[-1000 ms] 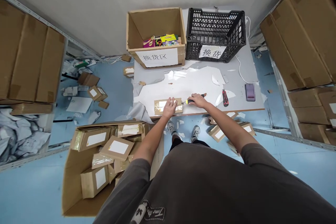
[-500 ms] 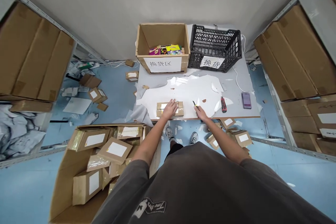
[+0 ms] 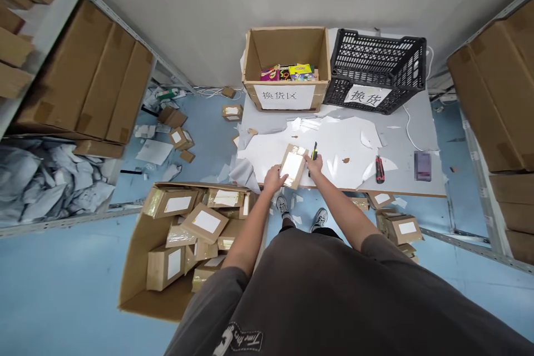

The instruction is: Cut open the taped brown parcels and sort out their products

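Observation:
A small taped cardboard box (image 3: pixel 293 164) with a white label is tilted at the table's front edge, between my two hands. My left hand (image 3: pixel 274 178) grips its lower left side. Against its right side my right hand (image 3: pixel 314 164) is closed round a black and yellow utility knife (image 3: pixel 314 148), fingers also touching the box. To the right on the table lies a red and black tool (image 3: pixel 379 169) whose exact kind I cannot make out.
Behind stand an open cardboard box (image 3: pixel 286 98) of colourful packs and a black plastic crate (image 3: pixel 377 75). A purple phone-like item (image 3: pixel 423 166) lies at right. At lower left, a large carton (image 3: pixel 137 267) holds several parcels. Paper scraps (image 3: pixel 346 128) cover the table.
The box has been turned from lying sideways to a slanted upright pose. My right hand has come across to its side with the knife. The view has shifted left.

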`<control>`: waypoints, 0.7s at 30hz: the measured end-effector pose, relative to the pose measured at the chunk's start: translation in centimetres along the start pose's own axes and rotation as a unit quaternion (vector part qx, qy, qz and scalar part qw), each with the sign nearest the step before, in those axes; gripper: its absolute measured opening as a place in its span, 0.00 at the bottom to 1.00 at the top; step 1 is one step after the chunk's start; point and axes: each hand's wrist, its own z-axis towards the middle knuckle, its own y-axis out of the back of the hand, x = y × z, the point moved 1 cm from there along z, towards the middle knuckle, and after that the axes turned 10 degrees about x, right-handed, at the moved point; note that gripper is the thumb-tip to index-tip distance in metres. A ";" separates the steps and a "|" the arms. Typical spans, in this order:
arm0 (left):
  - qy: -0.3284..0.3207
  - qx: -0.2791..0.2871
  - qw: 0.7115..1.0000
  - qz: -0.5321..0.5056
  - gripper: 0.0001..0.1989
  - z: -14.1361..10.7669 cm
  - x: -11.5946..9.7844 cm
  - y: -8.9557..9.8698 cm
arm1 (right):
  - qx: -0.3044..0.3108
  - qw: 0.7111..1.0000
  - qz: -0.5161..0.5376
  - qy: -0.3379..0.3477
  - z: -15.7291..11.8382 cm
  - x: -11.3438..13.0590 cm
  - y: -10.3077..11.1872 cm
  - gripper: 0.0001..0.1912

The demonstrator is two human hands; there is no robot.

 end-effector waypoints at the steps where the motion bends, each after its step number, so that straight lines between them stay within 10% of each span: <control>1: 0.025 -0.016 0.999 -0.035 0.29 -0.2 -0.7 -1.0 | -0.036 0.999 0.007 -0.017 1.2 0.8 0.4 0.19; 6: 0.105 -0.085 0.983 -0.125 0.31 -0.4 -4.0 -3.6 | -0.105 0.989 0.100 -0.019 3.7 2.0 2.1 0.20; 11: 0.055 -0.108 0.984 -0.129 0.34 -0.5 -4.6 -3.1 | -0.084 0.967 0.240 0.005 0.1 -2.5 3.0 0.26; 21: 0.032 -0.106 0.970 -0.216 0.35 -1.0 -6.1 -6.3 | -0.075 0.944 0.322 -0.013 -4.3 -6.8 -1.9 0.30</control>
